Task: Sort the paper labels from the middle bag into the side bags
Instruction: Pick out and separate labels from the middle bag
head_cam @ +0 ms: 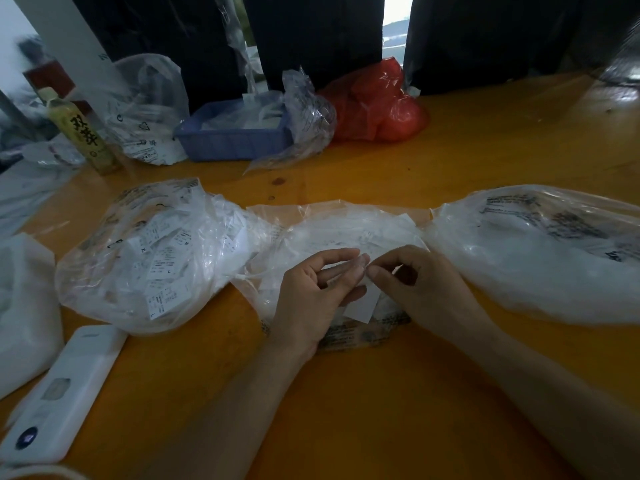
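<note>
— Labels (360,303), white paper ones, sit pinched between both hands right over the middle bag (346,230), near the table's (415,393) front edge. What worries you?

— Several thin slips seem stacked together. The left hand (311,299) has its fingers loosely curled with thumb and fingertips closed on the slips; the right hand (422,282) pinches the same bunch at the top with thumb and forefinger. If the slips cling, I'd judge two could go into one bag as one, and a size gets mis-sorted.

— Anything else?

— The print on the held slips can't be read from here, so I can't tell which side they belong to. The left side bag (145,254) is full of printed labels and its mouth lies crumpled toward the middle; the right side bag (540,251) looks closed over in this view. A dropped slip could slide under loose plastic.

— And around them?

— A white power bank (65,393) lies near the left forearm, away from the bags. Further back stand a tea bottle (83,133), a blue basket (235,136) and a red bag (377,105), all well apart from the sorting.
</note>
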